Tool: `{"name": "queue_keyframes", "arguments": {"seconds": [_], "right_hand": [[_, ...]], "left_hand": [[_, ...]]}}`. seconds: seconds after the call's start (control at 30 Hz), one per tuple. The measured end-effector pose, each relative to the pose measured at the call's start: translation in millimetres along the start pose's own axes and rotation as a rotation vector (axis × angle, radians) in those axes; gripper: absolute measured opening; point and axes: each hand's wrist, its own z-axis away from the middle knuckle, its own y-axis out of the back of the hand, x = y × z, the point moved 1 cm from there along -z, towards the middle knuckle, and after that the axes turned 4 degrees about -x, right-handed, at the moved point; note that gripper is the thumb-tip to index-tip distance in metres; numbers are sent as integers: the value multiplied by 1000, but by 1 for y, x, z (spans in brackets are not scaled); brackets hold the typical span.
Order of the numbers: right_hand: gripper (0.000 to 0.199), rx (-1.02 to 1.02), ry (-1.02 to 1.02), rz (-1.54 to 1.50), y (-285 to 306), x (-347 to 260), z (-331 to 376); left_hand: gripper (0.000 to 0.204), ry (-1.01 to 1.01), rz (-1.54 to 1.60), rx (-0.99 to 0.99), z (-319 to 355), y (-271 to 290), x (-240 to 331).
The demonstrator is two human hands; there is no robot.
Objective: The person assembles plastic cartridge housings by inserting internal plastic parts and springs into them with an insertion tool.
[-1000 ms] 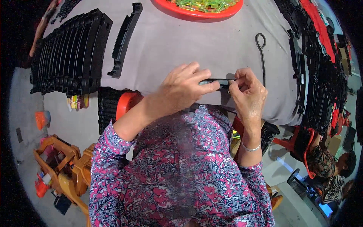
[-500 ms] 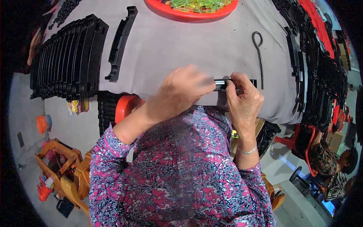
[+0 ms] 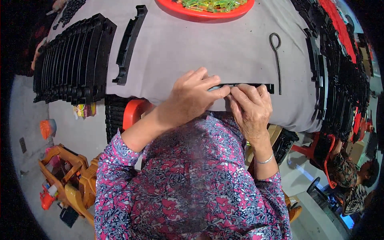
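A long black plastic strip (image 3: 271, 88) lies crosswise near the front edge of the cloth-covered table. My left hand (image 3: 195, 91) is closed over its left part, thumb and fingers pressed to it. My right hand (image 3: 251, 107) pinches the same strip close beside the left fingertips. Between the two hands most of the strip is covered by fingers, so any small piece there cannot be made out. Above and right of my right hand, a dark metal rod with a looped end (image 3: 277, 60) rests on the cloth.
One black moulded strip (image 3: 130, 46) lies at the left, beside a row of similar black strips (image 3: 74, 60). A red basin (image 3: 204, 17) at the far side holds yellow-green clear plastic pieces. More black parts (image 3: 340, 84) are heaped along the right edge. A co-worker (image 3: 348, 170) sits at lower right.
My right hand has moved left along the strip, up against my left hand, and its fingers now lie over the strip. A silvery patch seen between the hands is now covered.
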Motion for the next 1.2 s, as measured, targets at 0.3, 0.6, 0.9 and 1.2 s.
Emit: {"name": "queue_keyframes", "arguments": {"seconds": [0.3,0.6,0.9,1.2], "right_hand": [[21,-23,46,17,2,2,-3],[19,-94,61,90,2,1,-6],[16,-171,188,64,5,6,-10],[18,-87,-189,-487,33,15,-15]], "left_hand": [[27,-9,129,-2,6,-1,-11],[26,-49,151,-4,5,-3,-16],[23,-56,279,-62,2,4,-20],[27,-61,261,-61,0,6,-15]]}}
